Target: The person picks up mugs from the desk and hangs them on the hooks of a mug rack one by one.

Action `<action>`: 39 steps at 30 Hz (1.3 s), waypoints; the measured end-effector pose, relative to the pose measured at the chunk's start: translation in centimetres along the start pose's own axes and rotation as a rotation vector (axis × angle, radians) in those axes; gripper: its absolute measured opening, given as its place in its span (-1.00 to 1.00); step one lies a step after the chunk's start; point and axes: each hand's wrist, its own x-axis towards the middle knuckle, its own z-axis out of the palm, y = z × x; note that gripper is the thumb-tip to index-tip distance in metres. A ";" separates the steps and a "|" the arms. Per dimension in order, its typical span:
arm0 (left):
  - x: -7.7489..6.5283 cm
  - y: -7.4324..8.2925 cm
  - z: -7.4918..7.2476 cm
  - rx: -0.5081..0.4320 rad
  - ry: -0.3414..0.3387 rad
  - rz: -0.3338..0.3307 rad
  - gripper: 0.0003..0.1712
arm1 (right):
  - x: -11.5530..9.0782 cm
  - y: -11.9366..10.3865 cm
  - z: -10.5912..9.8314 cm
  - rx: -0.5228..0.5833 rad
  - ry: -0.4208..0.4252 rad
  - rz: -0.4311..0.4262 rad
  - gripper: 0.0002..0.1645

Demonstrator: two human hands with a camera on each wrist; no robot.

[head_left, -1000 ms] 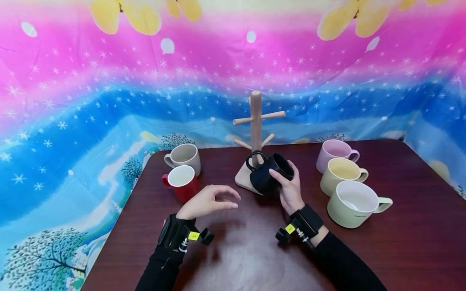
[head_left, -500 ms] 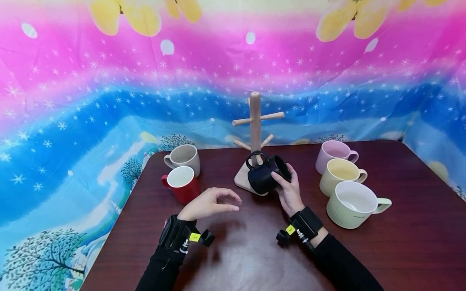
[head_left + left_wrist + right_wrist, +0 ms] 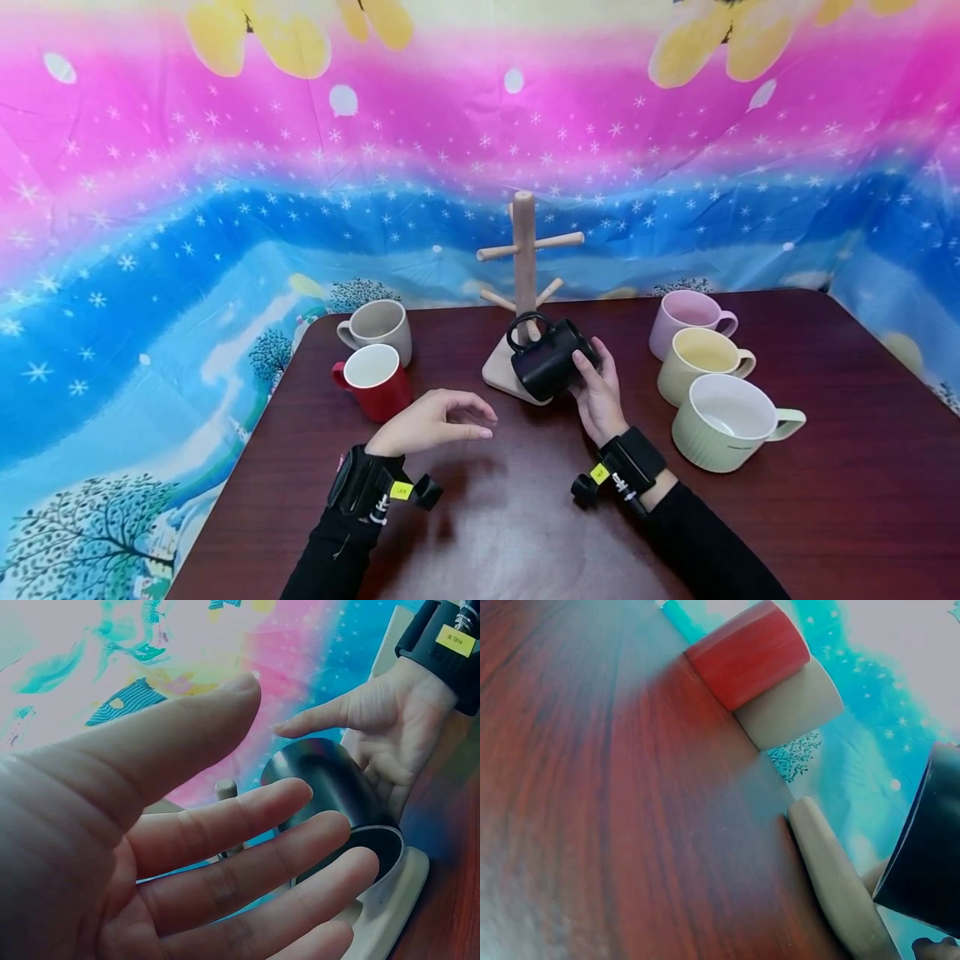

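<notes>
My right hand (image 3: 597, 402) is at the black mug (image 3: 546, 367), thumb across its near side and fingers behind it. The mug leans over beside the wooden mug tree (image 3: 524, 250), its handle up by a lower front peg. Whether that peg passes through the handle I cannot tell. In the left wrist view the mug (image 3: 322, 787) sits between the right thumb (image 3: 315, 720) and its fingers. My left hand (image 3: 431, 421) hovers near the red mug (image 3: 381, 392), fingers loosely bent, holding nothing. The right wrist view catches only part of the black mug (image 3: 930, 847).
Behind the red mug stands a grey mug (image 3: 382, 329). At the right, a pink mug (image 3: 678, 325), a yellow mug (image 3: 693, 371) and a pale green mug (image 3: 720, 429) form a row. A patterned cloth (image 3: 420, 167) hangs behind the dark wooden table (image 3: 517, 525).
The right thumb has slid back toward the right on the black mug, whose opening shows less than before. The mug has shifted slightly left. My left hand has hardly moved.
</notes>
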 end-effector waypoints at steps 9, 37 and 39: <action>0.0 -0.1 -0.2 -0.020 -0.018 0.019 -0.73 | 0.3 0.1 -0.3 -0.035 0.037 0.016 -0.12; -0.9 1.7 -0.9 0.025 0.009 -0.007 -0.77 | 0.0 -4.7 -0.4 -0.014 0.061 -0.084 -0.34; -1.2 2.6 -1.1 0.041 0.020 -0.008 -0.79 | -0.2 -4.9 -0.2 -0.042 0.055 -0.087 -0.38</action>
